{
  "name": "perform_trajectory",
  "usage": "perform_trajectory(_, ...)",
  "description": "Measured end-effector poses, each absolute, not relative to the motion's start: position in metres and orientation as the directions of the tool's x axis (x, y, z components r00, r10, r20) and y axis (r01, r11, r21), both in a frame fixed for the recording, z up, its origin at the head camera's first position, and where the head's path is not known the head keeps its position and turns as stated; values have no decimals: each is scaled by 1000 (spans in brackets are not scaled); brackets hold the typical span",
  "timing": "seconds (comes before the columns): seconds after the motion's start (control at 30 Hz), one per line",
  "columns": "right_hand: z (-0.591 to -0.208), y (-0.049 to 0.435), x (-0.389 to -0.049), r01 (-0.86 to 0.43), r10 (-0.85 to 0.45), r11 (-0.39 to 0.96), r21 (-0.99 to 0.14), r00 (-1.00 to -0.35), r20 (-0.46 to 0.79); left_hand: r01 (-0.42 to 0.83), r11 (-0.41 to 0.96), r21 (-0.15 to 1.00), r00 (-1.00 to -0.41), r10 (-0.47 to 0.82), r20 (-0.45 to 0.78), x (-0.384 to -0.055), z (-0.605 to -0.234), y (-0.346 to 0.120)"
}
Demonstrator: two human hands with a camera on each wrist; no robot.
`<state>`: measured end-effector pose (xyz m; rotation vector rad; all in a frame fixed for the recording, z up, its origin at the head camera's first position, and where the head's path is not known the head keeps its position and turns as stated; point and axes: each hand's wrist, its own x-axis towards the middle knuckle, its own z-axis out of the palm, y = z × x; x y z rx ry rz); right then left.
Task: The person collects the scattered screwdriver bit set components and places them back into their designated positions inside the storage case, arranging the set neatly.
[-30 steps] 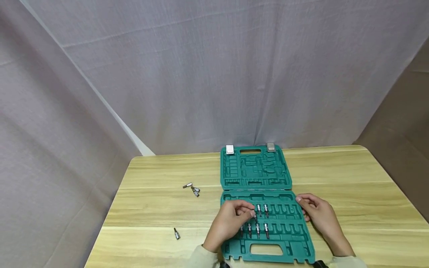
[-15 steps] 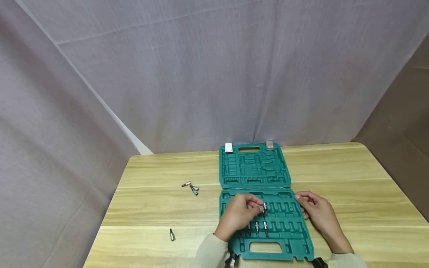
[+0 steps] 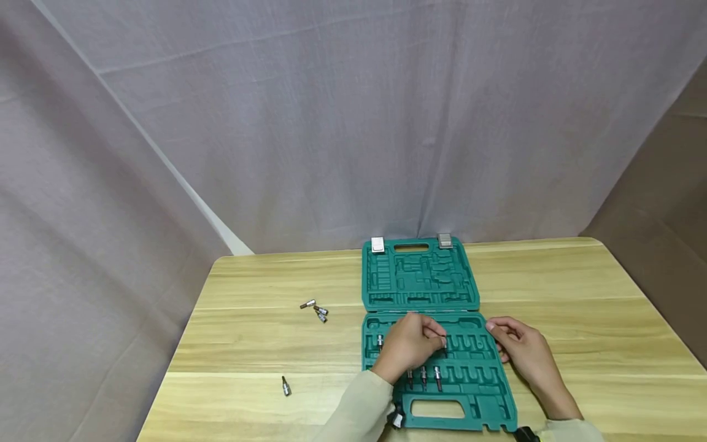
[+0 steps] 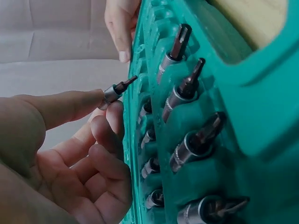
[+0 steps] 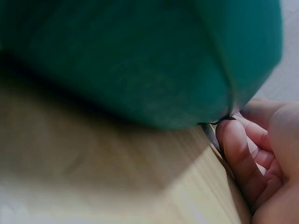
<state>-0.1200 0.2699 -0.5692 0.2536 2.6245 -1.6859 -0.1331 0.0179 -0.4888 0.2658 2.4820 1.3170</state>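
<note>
A green plastic tool case (image 3: 491, 405) lies unfolded on the table, its lid toward the curtain. My left hand (image 3: 411, 344) is over the upper row of slots, pinching a bit socket (image 4: 111, 95) between thumb and index finger. In the left wrist view its slim dark tip points up and away, close beside the slots. Other bit sockets (image 4: 188, 148) sit in two rows of the tray, some hidden by the hand in the head view. On the case's right edge, my right hand (image 3: 525, 356) grips with the thumb on top and curled fingers at the side.
Several loose bit sockets (image 3: 321, 310) lie in a small group on the table (image 3: 237, 344) left of the case. A single bit socket (image 3: 286, 386) lies nearer the front. Behind the table's back edge hangs a grey curtain (image 3: 331, 153).
My left hand has moved right along the upper row, carrying the bit socket past the seated ones. The right hand keeps its hold on the case edge.
</note>
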Motion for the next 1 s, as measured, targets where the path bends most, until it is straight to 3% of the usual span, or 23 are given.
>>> perform_trajectory(0.33,-569,268,-120,157,135,403,-901,-985,-111,16,620,784,-945,266,-192,-139,-498,27)
perform_trajectory(1.0,-570,269,-121,140,142,424,-895,-986,-87,212,783,585,-953,298,-53,-145,-501,44)
